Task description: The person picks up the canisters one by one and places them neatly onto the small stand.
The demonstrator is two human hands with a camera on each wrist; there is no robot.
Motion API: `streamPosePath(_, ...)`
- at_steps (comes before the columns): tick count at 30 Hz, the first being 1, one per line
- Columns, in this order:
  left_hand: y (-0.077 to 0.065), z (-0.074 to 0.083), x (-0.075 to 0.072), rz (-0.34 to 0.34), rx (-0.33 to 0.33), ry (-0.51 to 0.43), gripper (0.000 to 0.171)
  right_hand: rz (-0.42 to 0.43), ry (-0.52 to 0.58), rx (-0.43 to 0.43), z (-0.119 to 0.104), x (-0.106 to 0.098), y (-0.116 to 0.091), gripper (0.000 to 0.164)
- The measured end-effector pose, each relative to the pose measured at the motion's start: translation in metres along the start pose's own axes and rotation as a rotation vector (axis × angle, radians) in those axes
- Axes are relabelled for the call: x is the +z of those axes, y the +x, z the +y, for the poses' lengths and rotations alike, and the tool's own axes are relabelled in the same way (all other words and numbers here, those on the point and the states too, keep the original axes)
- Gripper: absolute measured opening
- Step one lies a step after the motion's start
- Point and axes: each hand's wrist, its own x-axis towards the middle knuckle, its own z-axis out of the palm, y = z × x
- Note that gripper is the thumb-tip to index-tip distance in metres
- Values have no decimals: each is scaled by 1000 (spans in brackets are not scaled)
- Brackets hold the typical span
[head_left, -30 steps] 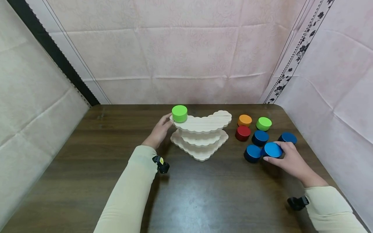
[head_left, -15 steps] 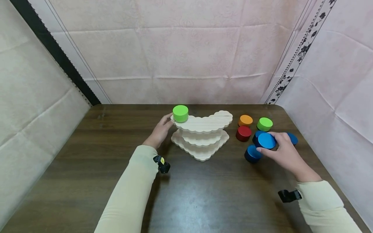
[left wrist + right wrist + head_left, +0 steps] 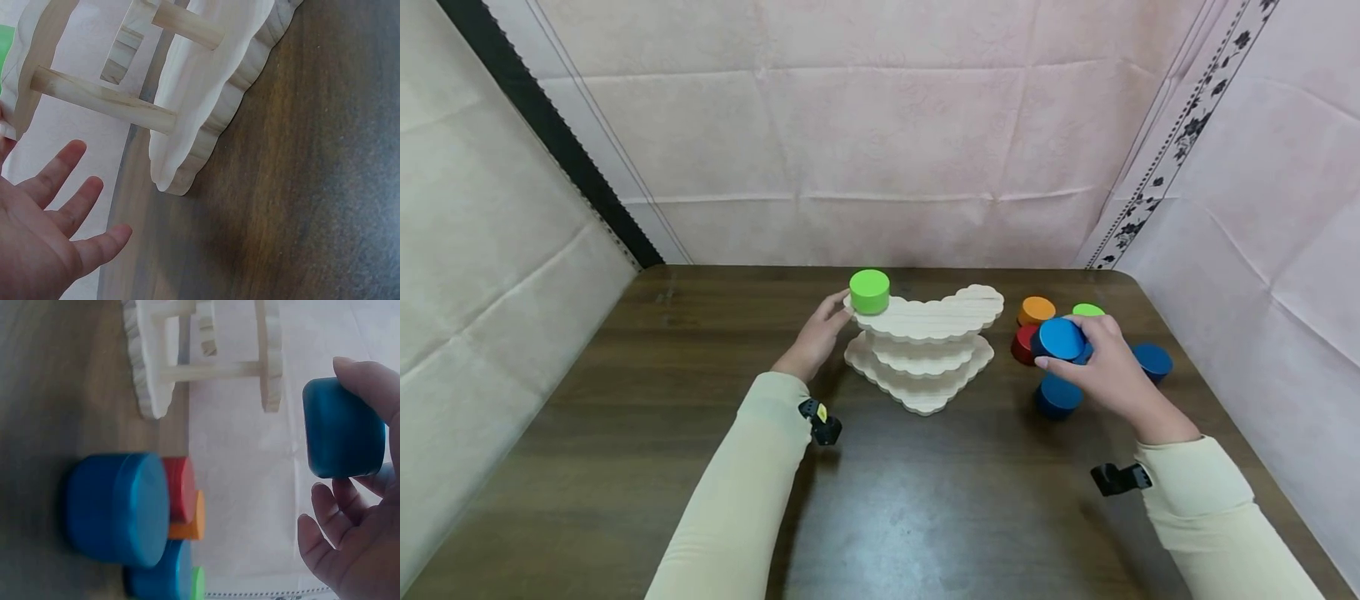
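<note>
A three-tiered pale wooden stand [image 3: 936,319] with scalloped edges and round posts stands on the table. One green tin [image 3: 869,293] sits at the left end of its top tier. My left hand [image 3: 814,337] touches the edge of that tier below the tin; in the left wrist view, its other fingers [image 3: 65,165] spread loosely in the air. Between thumb and fingers, my right hand [image 3: 1108,371] grips a blue tin [image 3: 1060,338]. In the right wrist view the held blue tin [image 3: 344,434] is raised off the table.
Right of the stand are an orange tin [image 3: 1036,310], a red tin [image 3: 1023,347] and a partly covered green tin [image 3: 1087,309]. Blue tins stand nearby, one in front [image 3: 1058,397], one farther right [image 3: 1152,362] and one mostly hidden behind the held tin. Cloth walls surround the table.
My right hand has carried the blue tin left and away from me, over the other tins toward the stand. My left hand stays at the top tier.
</note>
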Motion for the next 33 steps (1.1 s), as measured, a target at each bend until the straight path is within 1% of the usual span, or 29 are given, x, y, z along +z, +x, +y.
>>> streamPosePath(3,1,-1,0,-1,8,-1,51,2,13,-24,-8,0,5,81)
streamPosePath(10,0,-4,-2,0,76,-24,51,-8,23,-79,-30,6,22,84)
streamPosePath(15,0,-3,-2,-3,84,-30,52,-20,35,-94,-47,10,32,83)
streamPosePath(16,-3,1,-2,-11,80,-33,52,-19,39,-99,-50,11,33,82)
streamPosePath(22,-2,3,-1,-15,74,-24,52,-29,48,-166,-64,18,41,76)
streamPosePath(23,1,-1,-1,-9,77,-18,52,-34,48,-172,-66,20,43,74)
streamPosePath(29,-1,-1,0,-13,71,-17,52,-57,50,-183,-74,30,52,70)
streamPosePath(33,-2,0,0,-10,72,-27,52,-81,73,-180,-83,39,58,69)
